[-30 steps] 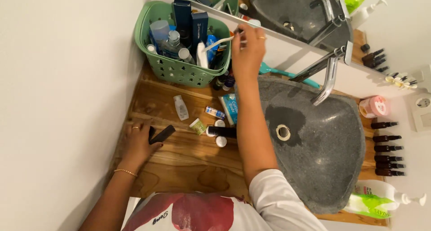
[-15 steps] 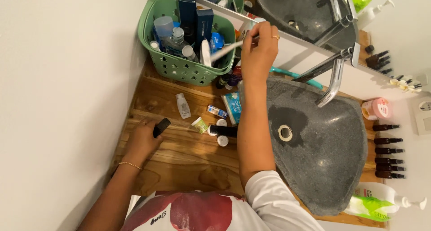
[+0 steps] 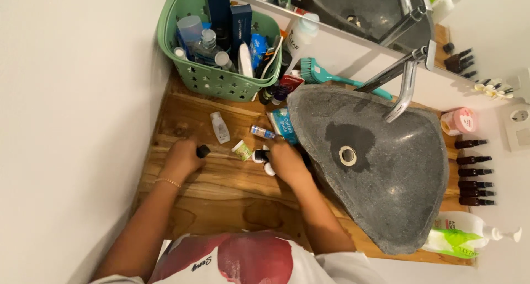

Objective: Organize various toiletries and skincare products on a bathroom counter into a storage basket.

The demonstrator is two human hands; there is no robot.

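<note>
Nearest me, the left hand (image 3: 181, 158) is closed around a small black object (image 3: 202, 150) held just above the wooden counter (image 3: 221, 195). Beside it, the right hand (image 3: 285, 161) comes down over a dark tube (image 3: 260, 155) lying on the counter; blur hides whether its grip has closed. Farther back stands the stone sink (image 3: 386, 168), then the green basket (image 3: 218, 82) against the wall.

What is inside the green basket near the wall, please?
The green basket holds two tall dark blue boxes, clear bottles with grey caps, a white tube and a toothbrush. Whatever lies lower down is covered by these items.
</note>
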